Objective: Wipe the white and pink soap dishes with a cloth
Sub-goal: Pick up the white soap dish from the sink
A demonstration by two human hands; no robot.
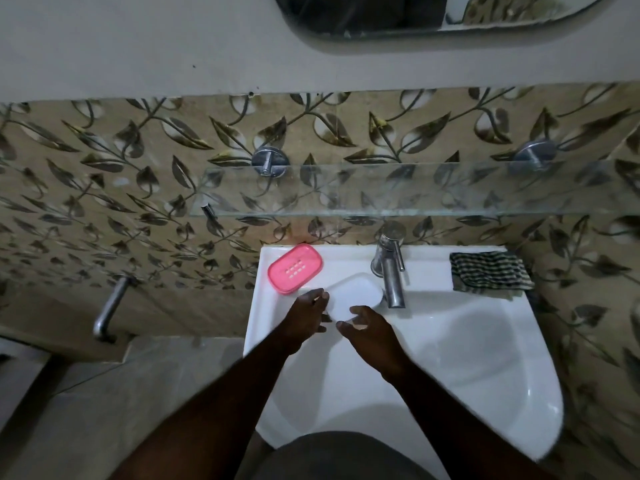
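The white soap dish (353,294) is at the sink's back ledge, just left of the tap, with its near end over the basin. My left hand (306,317) grips its left end. My right hand (369,329) pinches its near edge between thumb and fingers. The pink soap dish (295,268), with drain slots in its floor, lies on the ledge at the back left corner, apart from both hands. A dark checked cloth (490,270) lies folded on the ledge at the back right, right of the tap; neither hand touches it.
A chrome tap (389,271) rises from the middle of the white sink (485,358). A glass shelf (415,188) juts from the leaf-patterned wall above the sink. A metal bar (109,308) sticks out at the left.
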